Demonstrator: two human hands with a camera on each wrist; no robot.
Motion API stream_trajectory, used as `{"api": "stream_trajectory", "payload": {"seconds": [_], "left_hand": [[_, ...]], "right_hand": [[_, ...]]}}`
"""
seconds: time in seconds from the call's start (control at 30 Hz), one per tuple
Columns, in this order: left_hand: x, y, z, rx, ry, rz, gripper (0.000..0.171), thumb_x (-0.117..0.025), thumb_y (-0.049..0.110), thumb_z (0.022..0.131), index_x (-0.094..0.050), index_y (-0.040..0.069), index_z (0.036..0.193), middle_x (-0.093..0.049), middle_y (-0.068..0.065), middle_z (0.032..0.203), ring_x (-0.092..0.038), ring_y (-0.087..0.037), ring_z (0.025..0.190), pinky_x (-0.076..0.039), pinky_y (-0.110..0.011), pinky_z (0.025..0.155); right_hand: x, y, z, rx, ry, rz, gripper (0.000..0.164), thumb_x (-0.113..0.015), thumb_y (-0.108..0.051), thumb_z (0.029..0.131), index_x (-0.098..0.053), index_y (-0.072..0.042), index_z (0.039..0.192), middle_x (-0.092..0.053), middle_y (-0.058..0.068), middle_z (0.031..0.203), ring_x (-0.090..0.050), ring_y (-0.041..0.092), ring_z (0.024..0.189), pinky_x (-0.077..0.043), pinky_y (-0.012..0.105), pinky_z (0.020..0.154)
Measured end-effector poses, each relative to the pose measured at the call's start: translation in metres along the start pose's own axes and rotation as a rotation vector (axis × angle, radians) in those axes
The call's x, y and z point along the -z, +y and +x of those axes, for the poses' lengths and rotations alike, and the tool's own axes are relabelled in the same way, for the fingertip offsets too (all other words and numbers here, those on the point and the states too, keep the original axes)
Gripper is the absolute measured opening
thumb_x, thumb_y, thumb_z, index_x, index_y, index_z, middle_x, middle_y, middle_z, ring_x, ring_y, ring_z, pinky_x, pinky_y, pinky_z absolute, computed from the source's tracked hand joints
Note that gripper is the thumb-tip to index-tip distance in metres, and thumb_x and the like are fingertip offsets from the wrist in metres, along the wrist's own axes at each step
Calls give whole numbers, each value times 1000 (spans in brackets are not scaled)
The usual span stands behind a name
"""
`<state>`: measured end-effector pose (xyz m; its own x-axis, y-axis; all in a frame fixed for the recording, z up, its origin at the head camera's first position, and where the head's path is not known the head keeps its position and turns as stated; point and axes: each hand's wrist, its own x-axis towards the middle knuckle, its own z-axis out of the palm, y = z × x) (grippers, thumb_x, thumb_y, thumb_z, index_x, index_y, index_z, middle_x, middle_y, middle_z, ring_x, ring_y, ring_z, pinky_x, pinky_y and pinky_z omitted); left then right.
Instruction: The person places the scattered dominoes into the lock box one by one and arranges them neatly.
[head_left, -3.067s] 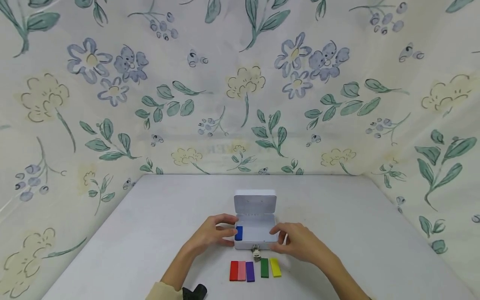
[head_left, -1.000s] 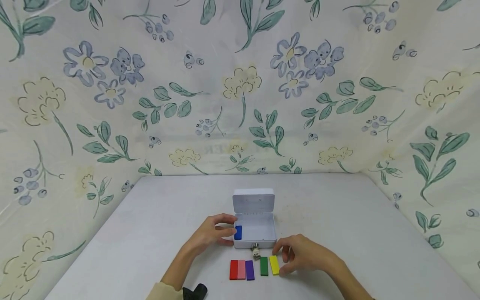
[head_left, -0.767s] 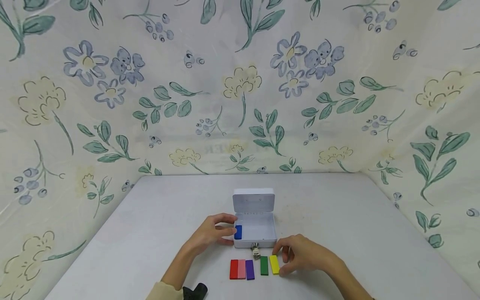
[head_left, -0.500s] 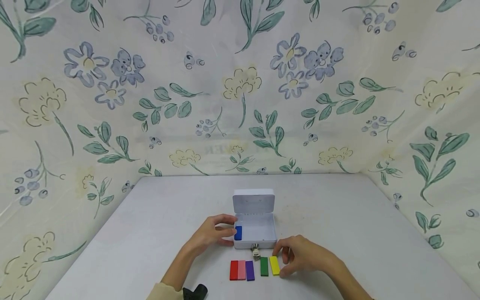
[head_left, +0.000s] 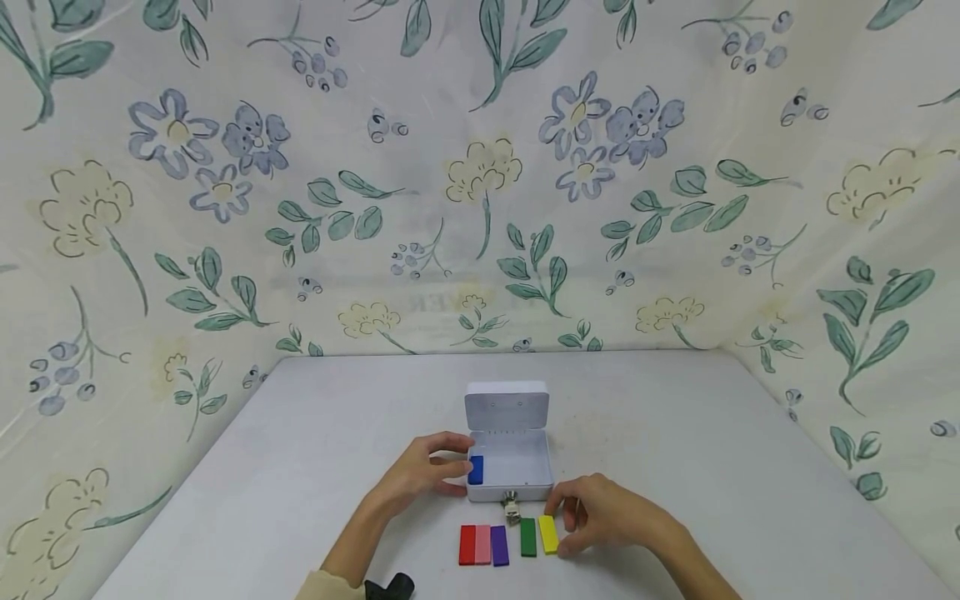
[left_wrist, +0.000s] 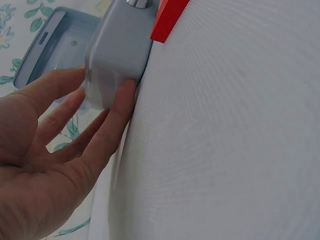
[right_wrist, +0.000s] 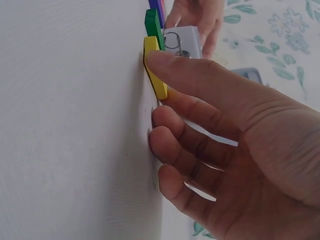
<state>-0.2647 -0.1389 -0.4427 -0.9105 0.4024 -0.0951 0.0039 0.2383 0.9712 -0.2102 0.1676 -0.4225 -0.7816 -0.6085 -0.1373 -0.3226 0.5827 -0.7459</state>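
Observation:
A white box (head_left: 517, 493) stands with its lid (head_left: 507, 408) raised and a blue block (head_left: 476, 470) inside at the left wall. My left hand (head_left: 420, 475) touches the box's left side with extended, spread fingers; the left wrist view shows fingertips on its wall (left_wrist: 112, 55). To the front right, my right hand (head_left: 611, 512) pinches a yellow block (head_left: 548, 535) between thumb and index finger; the block is on the table. The right wrist view shows the thumb over the yellow block (right_wrist: 159, 82), the other fingers loosely bent beside it.
Left of the yellow block lie a green block (head_left: 528, 537), a purple block (head_left: 499, 546), a pink block (head_left: 482, 546) and a red block (head_left: 467, 546). A metal latch with a ring (head_left: 512, 508) hangs at the box front. A floral curtain (head_left: 480, 208) backs the white table (head_left: 337, 417).
My right hand has moved from the box's right wall toward the front, down to the yellow block, and has stayed there for the last second. My left hand remains at the box.

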Motion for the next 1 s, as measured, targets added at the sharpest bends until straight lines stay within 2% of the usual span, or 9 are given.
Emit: {"api": "stream_trajectory", "payload": {"seconds": [0.5, 1.0], "left_hand": [[-1, -1, -1, 5, 3, -6, 48, -69, 15, 91, -54, 0, 134, -52, -23, 138, -63, -28, 113, -63, -40, 79], [1, -2, 1, -4, -4, 9, 48, -70, 16, 91, -55, 0, 133, -53, -22, 137, -63, -27, 112, -63, -40, 78]], "right_hand": [[0, 0, 1, 13, 10, -15, 28, -85, -22, 74, -71, -14, 97, -60, -3, 73, -50, 1, 65, -43, 15, 56], [9, -4, 1, 63, 65, -49, 33, -82, -26, 78, -73, -13, 106, -61, -3, 76, -53, 4, 70, -47, 15, 59]]}}
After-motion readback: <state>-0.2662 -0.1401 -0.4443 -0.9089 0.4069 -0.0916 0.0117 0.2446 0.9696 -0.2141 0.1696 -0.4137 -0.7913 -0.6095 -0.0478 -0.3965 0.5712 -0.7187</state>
